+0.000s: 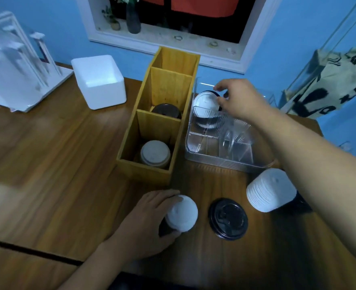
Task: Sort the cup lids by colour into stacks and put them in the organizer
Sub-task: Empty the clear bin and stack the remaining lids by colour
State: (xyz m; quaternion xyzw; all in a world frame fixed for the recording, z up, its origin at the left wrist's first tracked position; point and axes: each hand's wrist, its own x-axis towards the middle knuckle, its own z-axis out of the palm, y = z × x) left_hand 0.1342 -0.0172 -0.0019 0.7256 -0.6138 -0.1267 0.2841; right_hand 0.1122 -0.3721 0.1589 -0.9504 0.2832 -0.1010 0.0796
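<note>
Left hand (145, 222), 6 o'clock on the desk (53, 164): grip closed around a short stack of lids, white lid on top (182, 213), dark ones showing beneath at the thumb side. Stack rests on or just above the desk; contact unclear

Right hand (238, 99), 1 o'clock: fingertips pinched on the rim of a white lid (206, 102) topping a mixed stack, dark lids visible behind and below it. This stack stands in the far-left corner of the clear plastic organizer (225, 158). Forearm crosses the frame from 4 o'clock up to the hand

Tall white lid stack (271, 190) at 4 o'clock, tilted, standing on the desk just in front of the clear organizer, partly tucked under the forearm. Single black lid (228, 219) flat on the desk at 5 o'clock, between the left-hand stack and the tall white stack, touching neither

Wooden organizer (152, 168) at centre, three compartments running near to far, touching or just beside the clear organizer's left wall. Nearest compartment: white lids (155, 153). Middle compartment: dark lids (166, 110). Far compartment: contents hidden by the wall

White foam box (101, 88) at 10 o'clock, well apart from the lids. White stand (22, 65), blurred, at 9–10 o'clock. Blue wall and white window frame (168, 47) at 12 o'clock; patterned bag (336, 84) at 2 o'clock
</note>
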